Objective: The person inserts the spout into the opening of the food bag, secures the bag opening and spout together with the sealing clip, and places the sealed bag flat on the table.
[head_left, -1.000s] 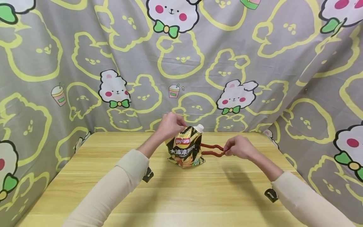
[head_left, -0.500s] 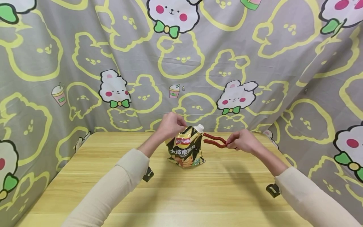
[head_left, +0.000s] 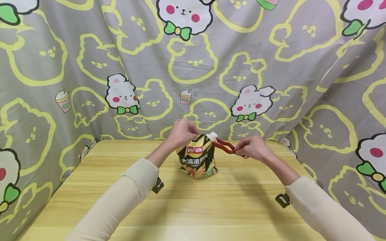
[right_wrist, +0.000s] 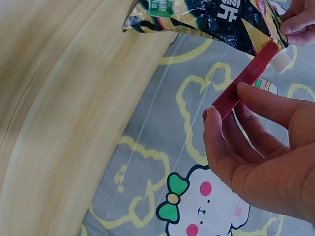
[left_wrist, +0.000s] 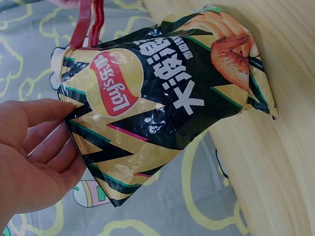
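Observation:
A black and gold Lay's chip bag [head_left: 197, 157] stands on the table, with a white cap [head_left: 212, 136] at its upper right corner. My left hand [head_left: 182, 131] holds the bag's top edge; in the left wrist view, thumb and fingers [left_wrist: 54, 110] meet at that edge. With my right hand [head_left: 254, 147] I pinch one end of a long red bag clip [head_left: 224, 147] that has two wavy arms. The clip's far end reaches the bag's corner just below the cap [right_wrist: 281, 61]. Whether its arms lie on both sides of the bag, I cannot tell.
The bag stands on a light wooden table [head_left: 193, 207]. Behind it and at both sides hangs a grey curtain [head_left: 150, 67] with yellow outlines and rabbit prints. Dark straps [head_left: 282, 201] show at both cuffs.
My right hand has raised the red clip from beside the bag's middle to its upper corner, then brought it left against the bag. The left hand and the bag look unmoved.

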Available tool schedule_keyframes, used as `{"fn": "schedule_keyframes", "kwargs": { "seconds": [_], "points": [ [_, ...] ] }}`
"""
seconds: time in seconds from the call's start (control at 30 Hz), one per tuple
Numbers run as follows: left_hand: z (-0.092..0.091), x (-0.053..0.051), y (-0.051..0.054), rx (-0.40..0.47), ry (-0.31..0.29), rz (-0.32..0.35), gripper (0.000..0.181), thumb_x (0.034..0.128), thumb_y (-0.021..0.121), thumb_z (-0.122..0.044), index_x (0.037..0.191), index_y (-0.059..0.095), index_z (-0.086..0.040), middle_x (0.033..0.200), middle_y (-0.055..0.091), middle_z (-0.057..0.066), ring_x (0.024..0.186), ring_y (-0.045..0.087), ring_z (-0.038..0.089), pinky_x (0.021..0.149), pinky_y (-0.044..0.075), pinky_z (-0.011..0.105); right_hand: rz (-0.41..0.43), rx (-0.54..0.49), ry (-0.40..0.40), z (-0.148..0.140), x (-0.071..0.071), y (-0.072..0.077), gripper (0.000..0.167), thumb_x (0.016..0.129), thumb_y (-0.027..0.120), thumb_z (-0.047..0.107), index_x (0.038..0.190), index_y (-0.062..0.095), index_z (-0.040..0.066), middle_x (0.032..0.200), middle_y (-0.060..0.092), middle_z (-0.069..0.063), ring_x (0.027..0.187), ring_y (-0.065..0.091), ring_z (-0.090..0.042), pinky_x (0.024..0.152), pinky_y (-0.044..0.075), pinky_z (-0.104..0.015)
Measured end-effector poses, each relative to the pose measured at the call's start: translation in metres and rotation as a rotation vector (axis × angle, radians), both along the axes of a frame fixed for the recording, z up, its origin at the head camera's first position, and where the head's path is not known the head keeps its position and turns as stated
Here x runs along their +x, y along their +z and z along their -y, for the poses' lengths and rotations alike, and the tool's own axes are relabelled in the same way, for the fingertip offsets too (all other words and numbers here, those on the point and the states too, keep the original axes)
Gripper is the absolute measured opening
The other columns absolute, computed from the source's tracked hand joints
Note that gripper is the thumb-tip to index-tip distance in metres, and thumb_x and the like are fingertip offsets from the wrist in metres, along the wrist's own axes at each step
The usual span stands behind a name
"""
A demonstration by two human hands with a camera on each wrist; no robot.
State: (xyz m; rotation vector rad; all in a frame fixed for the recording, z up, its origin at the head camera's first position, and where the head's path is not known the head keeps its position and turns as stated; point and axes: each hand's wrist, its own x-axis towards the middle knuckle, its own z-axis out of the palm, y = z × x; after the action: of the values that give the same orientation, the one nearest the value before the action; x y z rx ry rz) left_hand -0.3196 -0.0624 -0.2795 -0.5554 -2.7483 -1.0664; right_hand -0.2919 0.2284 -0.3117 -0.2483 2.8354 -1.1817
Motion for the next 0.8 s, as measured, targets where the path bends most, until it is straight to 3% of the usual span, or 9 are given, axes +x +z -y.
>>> {"fn": "schedule_keyframes", "kwargs": {
  "seconds": [0.8],
  "points": [
    [-0.001, 0.002, 0.000, -0.001, 0.001, 0.002, 0.009, 0.0853, 0.074, -0.004, 0.089, 0.080, -0.010, 0.084, 0.078, 0.002, 0.074, 0.071, 0.014, 0.075, 0.059, 0.028, 0.016, -0.053, 0.022, 0.016, -0.003, 0.003, 0.011, 0.087, 0.075, 0.007, 0.097, 0.075, 0.002, 0.092, 0.076, -0.010, 0.080, 0.067, -0.023, 0.069, 0.058, -0.028]
  ]
}}
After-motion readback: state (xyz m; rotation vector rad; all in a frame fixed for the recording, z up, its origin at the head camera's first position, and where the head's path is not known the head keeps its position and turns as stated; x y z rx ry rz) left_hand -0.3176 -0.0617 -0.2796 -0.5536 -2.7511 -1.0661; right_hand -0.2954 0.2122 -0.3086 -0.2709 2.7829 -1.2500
